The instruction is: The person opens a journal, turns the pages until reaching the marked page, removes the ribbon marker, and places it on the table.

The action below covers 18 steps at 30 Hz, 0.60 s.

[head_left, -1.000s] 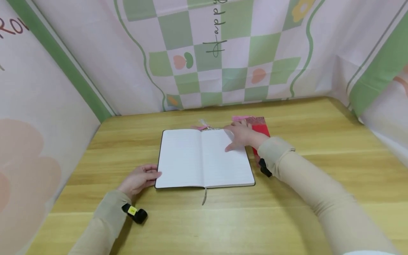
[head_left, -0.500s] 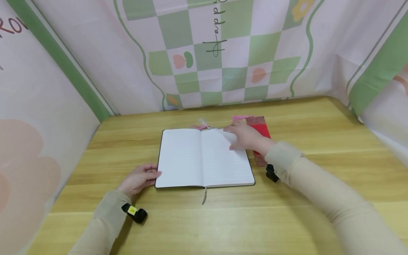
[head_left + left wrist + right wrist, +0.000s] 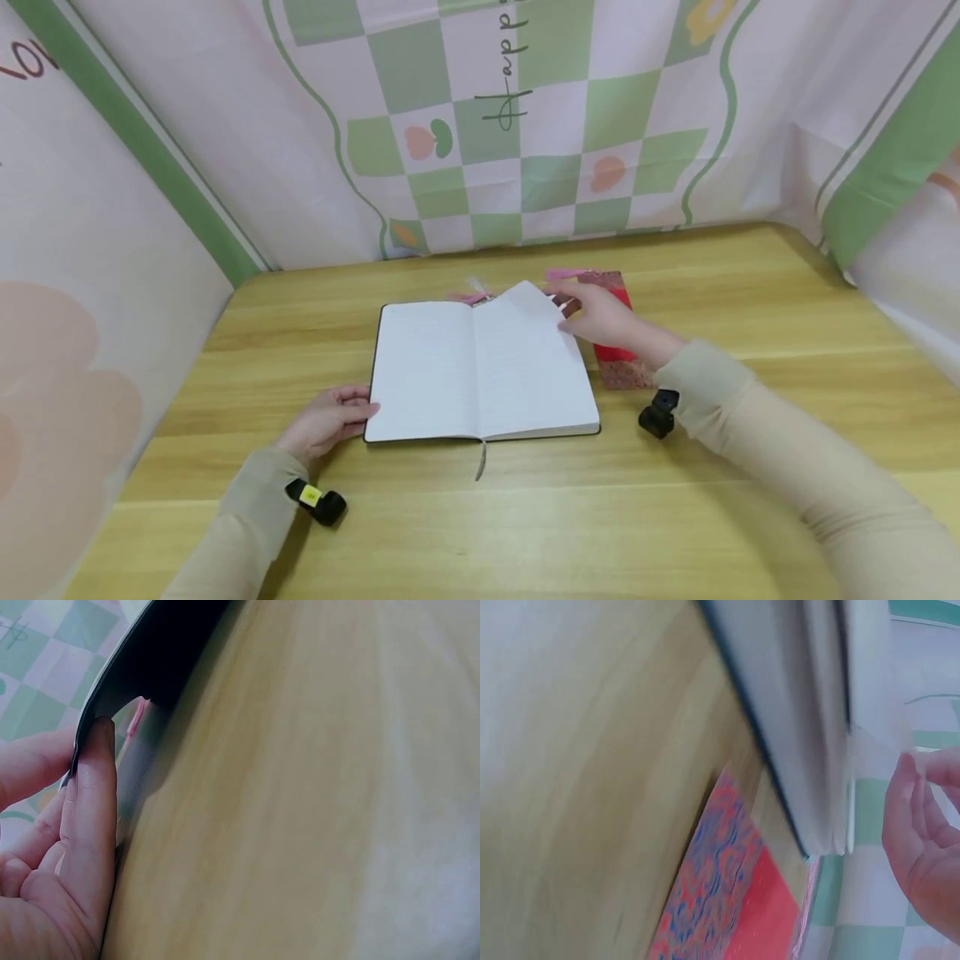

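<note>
An open notebook (image 3: 423,375) with lined white pages and a dark cover lies on the wooden table. My left hand (image 3: 322,423) pinches its left edge, thumb above and fingers beneath; the left wrist view shows the dark cover (image 3: 176,652) tilted up off the table there. At the upper right corner, my right hand (image 3: 611,321) pinches a page (image 3: 527,304) between thumb and fingers, and that corner is raised and bent. The right wrist view shows the thin page (image 3: 874,697) standing away from the page block (image 3: 795,735).
A red card with patterned ends (image 3: 624,373) lies right of the notebook, partly behind my right hand. Its pink tassel (image 3: 566,273) points left. Another pink tassel (image 3: 471,297) shows behind the notebook's top edge. A grey ribbon (image 3: 482,462) hangs from the spine.
My right hand has drawn back to the right and lifted the page's upper right corner, uncovering more of the red card. The left hand stays in place.
</note>
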Each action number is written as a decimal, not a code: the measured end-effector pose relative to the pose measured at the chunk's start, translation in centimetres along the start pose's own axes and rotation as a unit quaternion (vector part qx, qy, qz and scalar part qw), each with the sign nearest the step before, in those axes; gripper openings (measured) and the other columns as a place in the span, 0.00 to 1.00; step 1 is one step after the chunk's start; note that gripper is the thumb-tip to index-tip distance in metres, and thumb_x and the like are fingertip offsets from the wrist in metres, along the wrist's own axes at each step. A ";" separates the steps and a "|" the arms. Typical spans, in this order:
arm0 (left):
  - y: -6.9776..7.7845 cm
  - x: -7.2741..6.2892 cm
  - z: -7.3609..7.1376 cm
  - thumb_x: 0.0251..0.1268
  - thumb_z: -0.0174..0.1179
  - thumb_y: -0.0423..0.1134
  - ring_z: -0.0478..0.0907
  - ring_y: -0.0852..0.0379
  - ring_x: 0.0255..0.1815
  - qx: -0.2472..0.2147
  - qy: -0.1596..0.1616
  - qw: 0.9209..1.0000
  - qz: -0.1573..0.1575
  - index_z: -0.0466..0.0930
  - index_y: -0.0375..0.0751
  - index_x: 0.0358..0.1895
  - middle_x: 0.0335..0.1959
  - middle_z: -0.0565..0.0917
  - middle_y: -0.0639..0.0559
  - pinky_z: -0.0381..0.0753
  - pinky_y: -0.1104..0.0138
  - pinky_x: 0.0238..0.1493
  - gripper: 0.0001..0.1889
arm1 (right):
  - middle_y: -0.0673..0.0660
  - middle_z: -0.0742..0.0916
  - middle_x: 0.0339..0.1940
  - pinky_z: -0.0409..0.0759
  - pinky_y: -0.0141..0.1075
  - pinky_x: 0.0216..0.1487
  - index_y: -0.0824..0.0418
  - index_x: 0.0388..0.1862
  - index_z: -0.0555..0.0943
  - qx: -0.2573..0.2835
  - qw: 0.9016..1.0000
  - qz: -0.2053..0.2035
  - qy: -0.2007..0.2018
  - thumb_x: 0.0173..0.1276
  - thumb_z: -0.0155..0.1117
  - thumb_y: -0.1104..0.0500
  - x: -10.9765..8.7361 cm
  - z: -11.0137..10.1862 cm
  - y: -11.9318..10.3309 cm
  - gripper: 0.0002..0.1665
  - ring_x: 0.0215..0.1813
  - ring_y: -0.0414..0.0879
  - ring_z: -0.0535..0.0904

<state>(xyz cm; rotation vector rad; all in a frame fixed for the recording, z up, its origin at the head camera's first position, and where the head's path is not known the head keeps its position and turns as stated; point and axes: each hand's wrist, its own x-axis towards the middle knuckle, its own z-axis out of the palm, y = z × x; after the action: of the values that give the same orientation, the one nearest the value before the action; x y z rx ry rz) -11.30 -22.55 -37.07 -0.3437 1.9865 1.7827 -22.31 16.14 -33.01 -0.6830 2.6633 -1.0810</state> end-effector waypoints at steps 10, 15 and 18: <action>0.0 -0.3 0.2 0.64 0.57 0.29 0.78 0.64 0.36 -0.001 0.002 1.000 0.007 0.63 0.23 0.59 0.38 0.79 0.54 0.80 0.71 0.40 0.23 | 0.66 0.71 0.63 0.78 0.47 0.55 0.62 0.70 0.62 0.260 0.961 0.096 -0.024 0.71 0.53 0.63 -0.7 -0.1 -2.1 0.29 0.57 0.55 0.71; 0.0 -0.3 0.3 0.64 0.57 0.29 0.78 0.64 0.35 -0.006 0.002 1.000 0.010 0.64 0.24 0.58 0.37 0.79 0.55 0.80 0.71 0.39 0.22 | 0.64 0.67 0.66 0.65 0.57 0.65 0.57 0.71 0.60 0.280 0.951 0.114 -0.064 0.73 0.51 0.57 -0.8 0.3 -3.2 0.29 0.64 0.56 0.66; 0.0 -0.2 0.2 0.65 0.57 0.29 0.77 0.65 0.36 -0.002 0.001 1.000 0.011 0.62 0.23 0.60 0.37 0.79 0.55 0.80 0.72 0.40 0.23 | 0.61 0.67 0.68 0.65 0.55 0.66 0.55 0.71 0.61 0.260 0.955 0.110 -0.092 0.73 0.52 0.53 -0.9 0.9 -3.9 0.29 0.68 0.57 0.64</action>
<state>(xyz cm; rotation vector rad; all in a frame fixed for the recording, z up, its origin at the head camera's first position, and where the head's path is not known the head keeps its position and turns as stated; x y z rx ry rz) -11.11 -22.36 -37.05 -0.3274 1.9948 1.8009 -19.94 13.59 -30.93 -0.3525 2.0979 -1.4791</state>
